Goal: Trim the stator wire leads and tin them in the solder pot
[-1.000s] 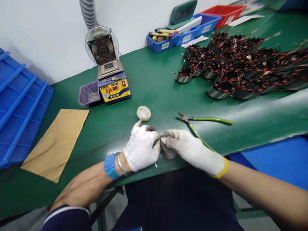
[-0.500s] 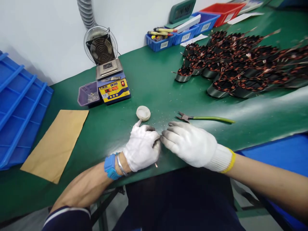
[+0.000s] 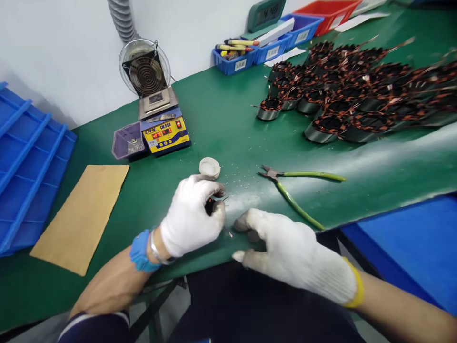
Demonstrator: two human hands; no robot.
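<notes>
My left hand (image 3: 194, 214), in a white glove, curls around a wound stator (image 3: 210, 206). Only its dark inside with a bit of copper colour and a thin wire end show between the fingers; the glove covers the rest. To the right, my right hand (image 3: 282, 245), gloved too, is held with thumb and fingers apart, nothing between them, over the table's near edge. Beyond it lie green-handled diagonal cutters (image 3: 273, 174), jaws and handles spread. Just past my left fingers sits a small round white dish (image 3: 209, 167). A short copper wire piece (image 3: 230, 234) lies between my hands.
Several wound stators (image 3: 326, 126) crowd the right rear of the green table. At the back left stand a solder pot (image 3: 166, 136) with a lit display, a purple tray (image 3: 126, 142) and an extraction fan (image 3: 145, 70). Brown cardboard (image 3: 82, 214) and a blue crate (image 3: 28, 171) lie left.
My hands have parted: the left drew left with the stator, the right moved back toward me and its fingers spread. The cutters' second handle, covered before by my right hand, now shows.
</notes>
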